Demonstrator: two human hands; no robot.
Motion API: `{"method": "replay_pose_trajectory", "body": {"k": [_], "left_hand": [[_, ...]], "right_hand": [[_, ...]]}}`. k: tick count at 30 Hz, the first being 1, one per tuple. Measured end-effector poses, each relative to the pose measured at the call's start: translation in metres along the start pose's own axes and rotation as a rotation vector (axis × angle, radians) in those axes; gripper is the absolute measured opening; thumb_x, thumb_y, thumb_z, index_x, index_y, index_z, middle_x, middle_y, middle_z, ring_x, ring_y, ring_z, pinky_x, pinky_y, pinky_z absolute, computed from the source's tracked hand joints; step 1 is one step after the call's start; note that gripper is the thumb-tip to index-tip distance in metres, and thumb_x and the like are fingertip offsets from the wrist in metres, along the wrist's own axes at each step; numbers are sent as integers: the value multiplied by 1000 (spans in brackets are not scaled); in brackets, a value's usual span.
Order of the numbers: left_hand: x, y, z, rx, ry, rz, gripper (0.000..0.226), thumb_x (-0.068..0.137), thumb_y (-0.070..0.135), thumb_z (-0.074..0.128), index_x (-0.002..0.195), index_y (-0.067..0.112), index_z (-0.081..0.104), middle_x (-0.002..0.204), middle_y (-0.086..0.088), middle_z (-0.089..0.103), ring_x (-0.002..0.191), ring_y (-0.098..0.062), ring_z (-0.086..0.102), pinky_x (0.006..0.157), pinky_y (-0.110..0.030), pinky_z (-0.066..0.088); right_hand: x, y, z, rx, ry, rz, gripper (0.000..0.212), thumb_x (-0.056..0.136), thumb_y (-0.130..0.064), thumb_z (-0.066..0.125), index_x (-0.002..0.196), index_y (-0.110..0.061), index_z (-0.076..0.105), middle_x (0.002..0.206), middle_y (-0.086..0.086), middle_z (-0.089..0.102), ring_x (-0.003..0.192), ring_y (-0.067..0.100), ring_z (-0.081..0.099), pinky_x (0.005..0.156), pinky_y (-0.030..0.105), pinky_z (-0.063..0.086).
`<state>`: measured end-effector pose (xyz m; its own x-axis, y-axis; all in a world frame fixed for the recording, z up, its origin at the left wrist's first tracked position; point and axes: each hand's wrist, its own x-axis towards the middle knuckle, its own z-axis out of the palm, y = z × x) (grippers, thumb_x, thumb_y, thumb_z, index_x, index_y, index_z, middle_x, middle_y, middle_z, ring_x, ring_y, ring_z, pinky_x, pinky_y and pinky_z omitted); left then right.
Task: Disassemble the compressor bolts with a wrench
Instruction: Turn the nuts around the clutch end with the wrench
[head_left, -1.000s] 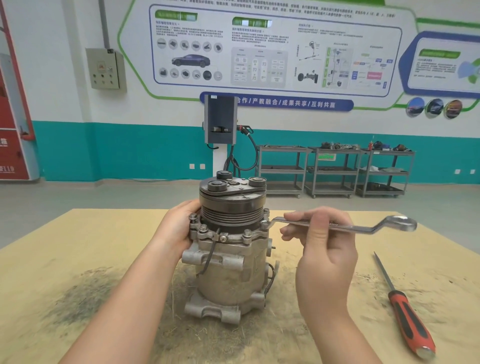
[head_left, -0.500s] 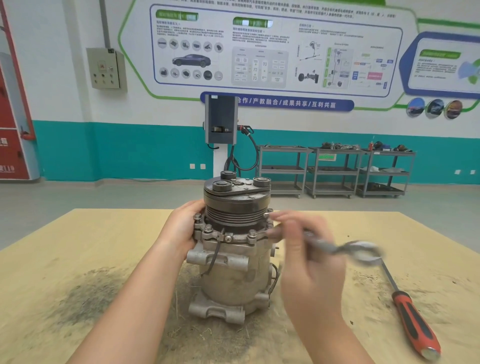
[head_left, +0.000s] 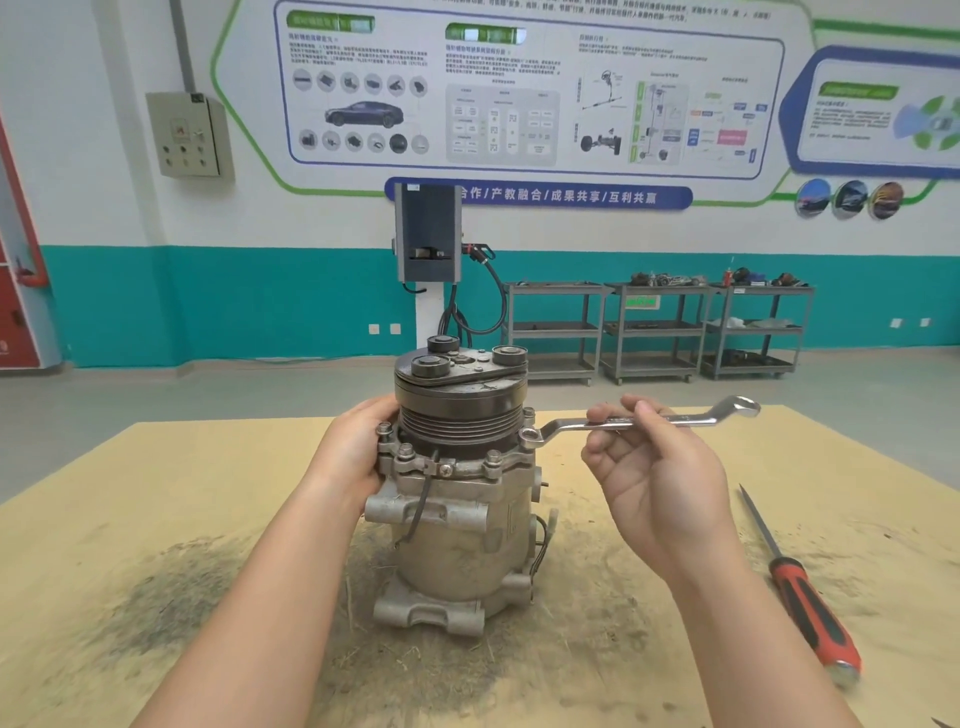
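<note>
Red-handled screwdriver (head_left: 800, 592) on table (head_left: 156, 493)

compressor (head_left: 457, 499) mid-table (head_left: 156, 493), wrench (head_left: 639, 420) right, screwdriver (head_left: 802, 592) far right
</note>
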<state>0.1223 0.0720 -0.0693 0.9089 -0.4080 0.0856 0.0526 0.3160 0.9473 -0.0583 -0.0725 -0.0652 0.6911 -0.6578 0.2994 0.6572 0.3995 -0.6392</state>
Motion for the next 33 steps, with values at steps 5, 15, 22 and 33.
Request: {"method": "replay_pose_trajectory", "body": {"k": [5,15,22,33], "left_hand": [[-1,0,1,-13,-8,-4,20,98,12,52,88,4,67,67,-3,74,58,-13,72,43,-21,51],[-3,0,2,-38,-29,-18,19,98,14,53,88,4,66,67,-3,74,58,-12,72,44,-21,51],[-1,-2,-1,-41,-25,-24,18,98,14,52,87,5,64,63,-2,72,55,-12,70,43,-21,51],[-5,-1,-3,-134,-108,-143,52,73,27,71,116,0,61,106,-18,68,98,-31,65,95,-47,52]], "right_hand": [[1,9,0,-137,-28,-156,23,105,-18,31,94,-8,48,70,6,67,55,18,59,54,26,52],[3,8,-2,-9,78,36,27,106,-20,31,89,-9,50,67,4,66,52,13,59,52,24,52],[-20,28,8,-511,11,-620,14,104,-29,38,93,-23,46,81,4,69,64,20,67,64,29,55],[-44,58,17,-1010,-426,-847,19,82,-26,68,88,-8,69,97,-5,66,97,2,61,86,20,52]]}}
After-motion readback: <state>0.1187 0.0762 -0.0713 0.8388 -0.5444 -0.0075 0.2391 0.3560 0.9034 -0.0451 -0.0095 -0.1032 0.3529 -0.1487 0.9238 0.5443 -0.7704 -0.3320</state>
